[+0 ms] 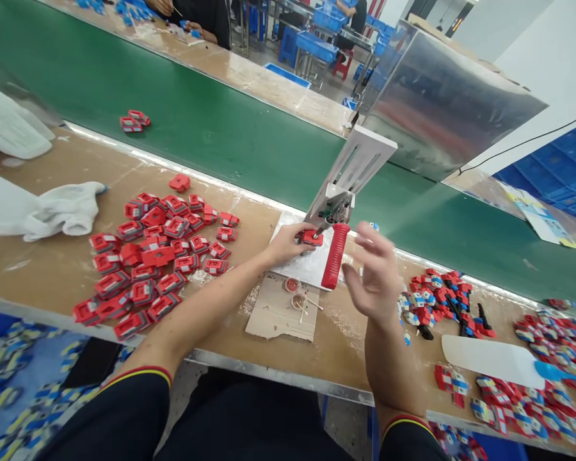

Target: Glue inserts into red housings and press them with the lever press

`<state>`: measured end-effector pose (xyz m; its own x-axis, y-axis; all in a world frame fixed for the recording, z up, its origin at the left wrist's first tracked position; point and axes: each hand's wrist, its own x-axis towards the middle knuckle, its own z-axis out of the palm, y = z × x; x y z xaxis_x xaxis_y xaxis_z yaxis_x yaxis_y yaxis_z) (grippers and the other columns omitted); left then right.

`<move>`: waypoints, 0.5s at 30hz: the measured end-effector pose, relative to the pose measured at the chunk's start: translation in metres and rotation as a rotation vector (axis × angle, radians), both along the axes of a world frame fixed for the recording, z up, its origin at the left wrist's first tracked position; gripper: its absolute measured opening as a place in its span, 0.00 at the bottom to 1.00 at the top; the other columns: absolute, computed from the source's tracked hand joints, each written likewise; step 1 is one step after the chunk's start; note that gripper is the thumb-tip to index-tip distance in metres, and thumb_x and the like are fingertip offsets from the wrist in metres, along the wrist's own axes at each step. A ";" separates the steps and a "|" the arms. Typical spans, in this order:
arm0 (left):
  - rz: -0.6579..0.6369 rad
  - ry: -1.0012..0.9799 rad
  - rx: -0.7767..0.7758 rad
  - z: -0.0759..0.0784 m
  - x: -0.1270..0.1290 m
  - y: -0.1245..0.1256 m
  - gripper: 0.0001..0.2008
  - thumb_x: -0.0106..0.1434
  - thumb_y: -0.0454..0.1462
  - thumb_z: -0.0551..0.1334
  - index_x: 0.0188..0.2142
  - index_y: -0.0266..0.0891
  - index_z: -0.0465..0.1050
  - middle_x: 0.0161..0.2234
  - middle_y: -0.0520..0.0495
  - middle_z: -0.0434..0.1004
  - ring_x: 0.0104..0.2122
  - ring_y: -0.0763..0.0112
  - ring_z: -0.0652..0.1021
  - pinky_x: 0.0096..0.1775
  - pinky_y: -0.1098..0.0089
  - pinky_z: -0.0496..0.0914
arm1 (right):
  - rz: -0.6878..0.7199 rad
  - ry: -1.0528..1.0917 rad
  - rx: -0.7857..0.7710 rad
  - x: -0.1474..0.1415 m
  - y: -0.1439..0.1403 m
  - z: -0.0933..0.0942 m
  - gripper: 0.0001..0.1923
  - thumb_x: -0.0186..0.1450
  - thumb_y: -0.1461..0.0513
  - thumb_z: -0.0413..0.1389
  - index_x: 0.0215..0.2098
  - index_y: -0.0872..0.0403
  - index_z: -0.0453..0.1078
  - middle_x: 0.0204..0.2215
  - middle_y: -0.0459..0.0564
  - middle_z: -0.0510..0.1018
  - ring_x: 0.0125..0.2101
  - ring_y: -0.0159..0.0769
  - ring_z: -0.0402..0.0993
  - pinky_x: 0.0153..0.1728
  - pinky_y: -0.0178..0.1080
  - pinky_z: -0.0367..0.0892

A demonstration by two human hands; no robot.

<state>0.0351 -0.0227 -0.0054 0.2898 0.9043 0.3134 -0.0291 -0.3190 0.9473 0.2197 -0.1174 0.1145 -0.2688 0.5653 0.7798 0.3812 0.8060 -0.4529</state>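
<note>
press [350, 173]: one | red part [312, 238]: one, pinched by left hand [285, 243] | right hand [377, 275]: raised, fingers spread, nothing held

You sit at a brown tabletop [52, 269] beside a long green conveyor belt [211, 121]. Beyond it runs a second brown tabletop [249, 70], with blue stools [290, 45] behind. A shiny metal housing [436, 109] stands over the belt; blue crates [557, 173] are stacked under a white wall [557, 57].
</note>
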 end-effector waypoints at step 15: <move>0.103 0.072 0.044 -0.002 0.006 -0.009 0.19 0.58 0.33 0.72 0.50 0.39 0.80 0.44 0.45 0.86 0.41 0.62 0.84 0.49 0.62 0.78 | 0.205 0.492 -0.929 -0.034 -0.008 -0.001 0.34 0.56 0.42 0.72 0.25 0.47 0.52 0.24 0.44 0.77 0.26 0.36 0.77 0.23 0.37 0.70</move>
<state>0.0412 -0.0313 -0.0074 0.2198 0.9163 0.3349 0.0738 -0.3579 0.9309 0.1853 -0.1254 0.1132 -0.1992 0.9732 0.1152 -0.1143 0.0937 -0.9890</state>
